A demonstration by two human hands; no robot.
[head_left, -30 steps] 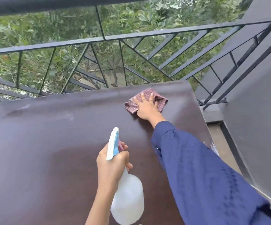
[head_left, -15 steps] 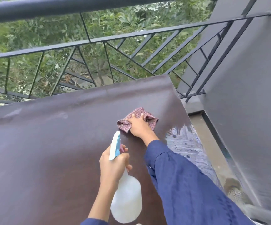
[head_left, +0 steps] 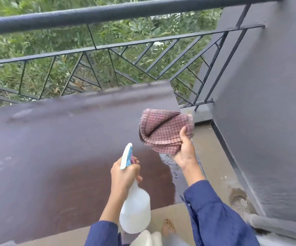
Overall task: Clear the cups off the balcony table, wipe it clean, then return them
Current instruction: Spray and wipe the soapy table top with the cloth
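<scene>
A dark brown balcony table (head_left: 55, 157) fills the left and middle of the head view, with no cups on it. My right hand (head_left: 185, 151) holds a folded pink checked cloth (head_left: 163, 130) up in the air above the table's right edge, clear of the surface. My left hand (head_left: 124, 174) grips the neck of a white spray bottle (head_left: 134, 208) with a blue and white trigger head, near the table's front edge. A wet sheen shows on the table under the cloth.
A black metal railing (head_left: 108, 13) runs behind the table, with greenery beyond. A grey wall (head_left: 267, 112) stands at the right. A floor drain (head_left: 240, 201) lies on the tan floor by the wall. My bare foot (head_left: 168, 228) shows below.
My right hand has lifted the cloth off the table and drawn it back to the right edge. The view has tilted down. The spray bottle stays in my left hand.
</scene>
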